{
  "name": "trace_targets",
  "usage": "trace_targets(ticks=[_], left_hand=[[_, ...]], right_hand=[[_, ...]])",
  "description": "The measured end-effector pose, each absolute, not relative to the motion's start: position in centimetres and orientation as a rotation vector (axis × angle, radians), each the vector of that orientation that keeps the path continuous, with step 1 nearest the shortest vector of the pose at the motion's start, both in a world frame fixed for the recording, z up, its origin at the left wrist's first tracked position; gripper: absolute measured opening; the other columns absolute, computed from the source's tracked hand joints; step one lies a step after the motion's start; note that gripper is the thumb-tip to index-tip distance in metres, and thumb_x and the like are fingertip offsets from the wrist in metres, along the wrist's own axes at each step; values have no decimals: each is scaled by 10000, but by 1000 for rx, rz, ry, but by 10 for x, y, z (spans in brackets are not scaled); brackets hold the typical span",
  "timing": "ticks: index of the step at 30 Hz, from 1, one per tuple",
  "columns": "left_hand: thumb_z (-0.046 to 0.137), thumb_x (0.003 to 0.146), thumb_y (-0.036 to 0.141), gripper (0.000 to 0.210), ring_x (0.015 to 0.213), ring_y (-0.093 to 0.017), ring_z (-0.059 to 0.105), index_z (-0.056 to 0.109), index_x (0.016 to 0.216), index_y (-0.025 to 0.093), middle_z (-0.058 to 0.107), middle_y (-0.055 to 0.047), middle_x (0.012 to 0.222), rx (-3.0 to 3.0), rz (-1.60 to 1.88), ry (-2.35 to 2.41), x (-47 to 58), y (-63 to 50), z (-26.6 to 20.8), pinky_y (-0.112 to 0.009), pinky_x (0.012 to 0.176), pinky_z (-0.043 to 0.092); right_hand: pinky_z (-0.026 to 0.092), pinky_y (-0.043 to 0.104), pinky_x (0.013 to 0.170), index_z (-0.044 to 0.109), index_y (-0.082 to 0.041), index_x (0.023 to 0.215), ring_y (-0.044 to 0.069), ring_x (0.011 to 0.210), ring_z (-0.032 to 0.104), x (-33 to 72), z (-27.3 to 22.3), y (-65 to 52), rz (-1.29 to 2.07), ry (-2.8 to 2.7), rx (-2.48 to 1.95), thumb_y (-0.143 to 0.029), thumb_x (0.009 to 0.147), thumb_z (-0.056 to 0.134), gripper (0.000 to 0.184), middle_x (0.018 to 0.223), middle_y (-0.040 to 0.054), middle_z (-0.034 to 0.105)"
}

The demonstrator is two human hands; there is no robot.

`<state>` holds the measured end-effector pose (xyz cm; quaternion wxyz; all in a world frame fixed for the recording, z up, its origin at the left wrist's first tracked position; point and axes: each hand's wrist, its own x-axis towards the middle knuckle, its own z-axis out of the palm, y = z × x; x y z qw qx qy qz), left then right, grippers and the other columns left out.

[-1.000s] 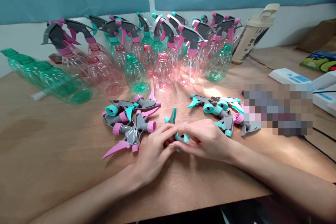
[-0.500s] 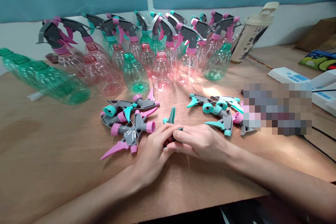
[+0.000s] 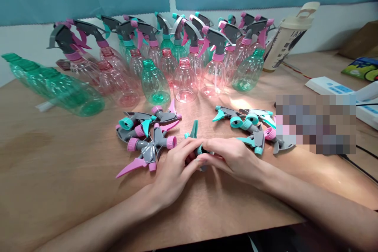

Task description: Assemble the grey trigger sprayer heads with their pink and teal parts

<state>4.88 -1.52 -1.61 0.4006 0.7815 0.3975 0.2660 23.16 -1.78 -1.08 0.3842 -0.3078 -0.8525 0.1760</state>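
Between my hands is a grey-and-turquoise spray trigger head, its lever pointing away from me. My left hand is closed around its body, much of which the fingers hide. At the turquoise collar, the fingers of my right hand are bent in a pinch, close to the left fingertips. To the left lies a pile of loose pink and turquoise spray heads. More loose spray heads are heaped to the right, near my right wrist.
Clear plastic bottles stand behind the piles, including an uncapped pink bottle and a capped pink bottle. Green bottles lean at left. A tumbler, a power strip, cables and a blurred patch are at right.
My right fingers have shifted around the collar, and its turquoise rim now shows between the hands. My left hand keeps its hold. The whole view has moved slightly.
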Motion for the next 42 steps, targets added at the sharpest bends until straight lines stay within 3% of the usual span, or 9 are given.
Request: trace_targets(ticks=[7,11,13,17,21,25,32,39,42], left_hand=[[557,880,142,345,862,-156,582,587,1201,265,630,4,1044,1972,699,1013,50,-15,-13,-246,750,445],[580,867,141,363,961,-178,583,586,1210,263,633,-6,1098,1964,736,1018,50,-14,-12,-259,809,446],[584,863,139,378,993,-186,580,581,1221,260,627,-14,1143,1962,738,1033,50,-15,-12,-270,838,446],[565,865,125,369,976,-186,583,587,1210,256,620,-20,1150,1964,743,1060,49,-16,-12,-277,827,457],[530,882,116,382,896,-166,585,570,1232,264,627,-15,1061,1976,759,1052,49,-17,-11,-266,777,462],[538,882,138,361,849,-165,589,573,1222,251,629,-20,1011,1941,778,1064,50,-16,-11,-284,779,475],[557,886,177,324,893,-183,598,576,1200,253,623,-28,1031,1900,772,1108,49,-17,-14,-286,755,488],[550,894,194,299,901,-190,603,588,1187,242,620,-31,991,1885,784,1082,50,-16,-12,-284,753,490],[552,895,192,296,901,-185,598,581,1185,248,611,-22,964,1897,765,1081,50,-16,-12,-284,779,483]], right_hand=[[381,193,480,450,-197,766,80,507,510,234,-16,-17,848,-1947,-1071,-309,935,488,207,612,-47,498],[436,202,536,381,-219,927,101,619,587,234,-18,-16,1010,-1840,-1032,-266,931,481,110,750,-22,578],[460,212,570,363,-223,1023,109,669,606,235,-18,-15,1052,-1828,-1000,-258,936,476,147,803,-9,609],[446,199,533,381,-221,1027,100,626,574,238,-16,-17,1012,-1851,-1032,-254,926,493,154,749,-29,565],[431,203,518,383,-220,961,85,580,538,240,-16,-17,719,-1856,-1035,-199,908,499,130,723,-37,537],[512,231,560,432,-211,1051,109,628,631,241,-13,-15,753,-1787,-1011,-212,914,524,166,741,-19,618],[588,341,737,694,-227,931,164,761,691,247,-6,-15,608,-1422,-1072,-231,814,685,117,886,14,734],[541,260,507,729,-195,770,110,503,623,242,3,-16,1070,-1320,-1029,-222,753,734,32,626,-20,693],[467,209,406,693,-175,644,64,389,523,239,8,-16,1303,-1265,-1026,-250,656,810,140,521,-45,626]])
